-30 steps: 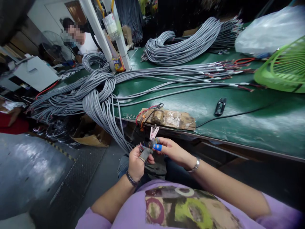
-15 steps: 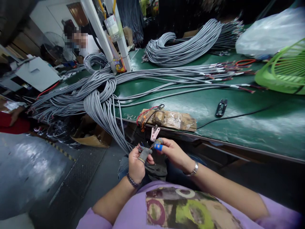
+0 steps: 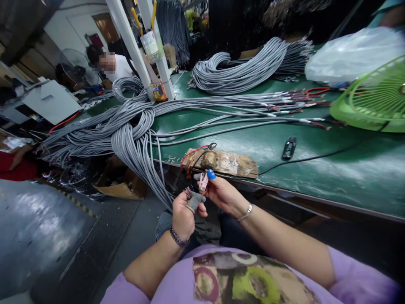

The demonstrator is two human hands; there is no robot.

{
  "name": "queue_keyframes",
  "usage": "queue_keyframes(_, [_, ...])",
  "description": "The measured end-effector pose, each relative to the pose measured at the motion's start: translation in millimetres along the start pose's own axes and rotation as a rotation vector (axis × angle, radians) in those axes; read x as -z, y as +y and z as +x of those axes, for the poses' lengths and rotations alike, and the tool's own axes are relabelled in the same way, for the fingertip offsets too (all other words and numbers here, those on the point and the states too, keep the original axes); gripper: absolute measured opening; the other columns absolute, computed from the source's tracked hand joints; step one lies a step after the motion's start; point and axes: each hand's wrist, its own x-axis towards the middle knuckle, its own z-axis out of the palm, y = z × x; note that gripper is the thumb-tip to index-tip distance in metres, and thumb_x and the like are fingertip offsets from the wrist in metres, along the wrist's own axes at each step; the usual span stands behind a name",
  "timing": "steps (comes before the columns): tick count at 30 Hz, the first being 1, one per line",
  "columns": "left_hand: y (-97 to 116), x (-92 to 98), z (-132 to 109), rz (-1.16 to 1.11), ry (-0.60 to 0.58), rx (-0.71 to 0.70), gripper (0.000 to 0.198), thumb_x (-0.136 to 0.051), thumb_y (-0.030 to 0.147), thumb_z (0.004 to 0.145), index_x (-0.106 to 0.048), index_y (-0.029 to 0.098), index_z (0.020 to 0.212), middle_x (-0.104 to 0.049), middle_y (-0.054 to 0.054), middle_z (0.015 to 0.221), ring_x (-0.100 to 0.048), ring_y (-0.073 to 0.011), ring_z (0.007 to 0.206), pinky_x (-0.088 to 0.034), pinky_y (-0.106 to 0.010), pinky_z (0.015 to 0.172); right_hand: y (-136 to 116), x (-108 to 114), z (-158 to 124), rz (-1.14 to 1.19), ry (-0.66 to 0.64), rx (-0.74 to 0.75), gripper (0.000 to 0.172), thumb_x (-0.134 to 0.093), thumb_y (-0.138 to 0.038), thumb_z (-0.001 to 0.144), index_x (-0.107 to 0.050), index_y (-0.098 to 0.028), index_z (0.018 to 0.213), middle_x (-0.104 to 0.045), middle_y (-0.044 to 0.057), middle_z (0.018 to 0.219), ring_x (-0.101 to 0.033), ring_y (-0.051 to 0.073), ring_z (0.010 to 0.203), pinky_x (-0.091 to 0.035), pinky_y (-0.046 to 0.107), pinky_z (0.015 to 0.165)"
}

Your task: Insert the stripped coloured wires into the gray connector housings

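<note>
My left hand, with a grey finger cover, is closed around the end of a grey cable; thin coloured wires fan out above its fingers. A pale pink clothespin-like clip sits at the table's front edge. My right hand, a blue band around its thumb, is closed on this clip, and its other fingertips are partly hidden behind it. Just beyond both hands lies a worn wooden block with red and black leads at its left end. Grey cables drape over the edge towards my left hand.
On the green table lie a small black tool, a black cord, a coiled cable bundle, a plastic bag and a green fan. A white post stands behind. A cardboard box is below left. Other people are at left.
My right hand has moved up from the wires near my left hand to the pink clip and closed on it. My left hand stays almost in place with the cable end.
</note>
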Motion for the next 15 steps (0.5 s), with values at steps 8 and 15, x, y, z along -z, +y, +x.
queue_keyframes(8, [-3, 1.3, 0, 0.039, 0.010, 0.032, 0.025, -0.068, 0.037, 0.069, -0.060, 0.014, 0.072, -0.057, 0.002, 0.050, -0.049, -0.0078, 0.039, -0.042, -0.019, 0.039, 0, 0, -4, 0.014, -0.014, -0.054, 0.042, -0.059, -0.057, 0.076, -0.066, -0.015, 0.077, -0.062, 0.002, 0.068, -0.053, 0.010, 0.057, -0.046, 0.021, 0.053])
queue_keyframes(15, [0, 3.1, -12, 0.012, 0.044, 0.024, 0.031, -0.069, 0.043, 0.068, -0.059, 0.014, 0.070, -0.057, 0.001, 0.048, -0.049, -0.0086, 0.039, -0.040, -0.020, 0.038, -10, 3, -9, 0.021, -0.055, -0.158, 0.040, -0.056, -0.056, 0.079, -0.063, -0.016, 0.082, -0.061, 0.002, 0.069, -0.054, 0.010, 0.056, -0.050, 0.022, 0.054])
